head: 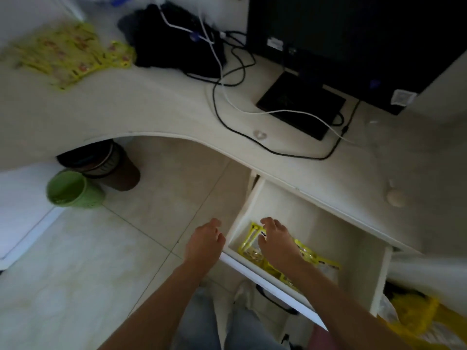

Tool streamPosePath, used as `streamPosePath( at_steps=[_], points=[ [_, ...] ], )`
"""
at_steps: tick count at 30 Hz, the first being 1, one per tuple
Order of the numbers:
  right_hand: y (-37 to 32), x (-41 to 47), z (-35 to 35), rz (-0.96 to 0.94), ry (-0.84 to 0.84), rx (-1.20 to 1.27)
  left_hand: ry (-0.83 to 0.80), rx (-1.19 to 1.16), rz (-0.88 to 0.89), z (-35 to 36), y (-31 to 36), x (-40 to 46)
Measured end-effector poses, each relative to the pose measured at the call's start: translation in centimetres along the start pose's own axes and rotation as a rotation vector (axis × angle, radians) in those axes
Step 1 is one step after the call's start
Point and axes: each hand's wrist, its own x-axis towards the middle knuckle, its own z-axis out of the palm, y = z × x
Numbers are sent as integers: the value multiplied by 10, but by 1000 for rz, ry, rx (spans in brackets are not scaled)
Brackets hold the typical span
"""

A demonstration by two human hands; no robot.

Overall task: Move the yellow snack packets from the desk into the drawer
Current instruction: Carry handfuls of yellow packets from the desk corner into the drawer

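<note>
Several yellow snack packets (68, 54) lie in a loose pile at the far left of the white desk (156, 109). A white drawer (252, 205) stands pulled out under the desk's right part, and more yellow packets (318, 258) lie along its front inside. My right hand (275, 238) hovers over those packets inside the drawer, fingers spread and relaxed; whether it touches them I cannot tell. My left hand (204, 241) hangs just left of the drawer's front corner, fingers loosely curled, holding nothing.
A black monitor (353, 46) with its stand, a black bundle (174, 39) and black and white cables (227, 97) occupy the desk's back and middle. A green bin (73, 190) and a brown bin (113, 165) stand on the tiled floor under the desk. A yellow bag (417, 319) sits at lower right.
</note>
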Motion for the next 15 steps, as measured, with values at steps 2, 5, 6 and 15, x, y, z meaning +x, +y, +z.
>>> streamPosePath(
  at_steps=[2, 5, 6, 15],
  points=[
    [-29, 9, 7, -62, -22, -40, 49, -19, -36, -19, -23, -2],
    [-75, 20, 21, -115, -47, -92, 127, -54, -79, -46, -59, -4],
    [-91, 24, 26, -124, -49, -96, 153, -71, -100, -55, -72, -4],
    [-228, 61, 75, -204, -87, -96, 301, -59, -192, -153, -188, 10]
  ],
)
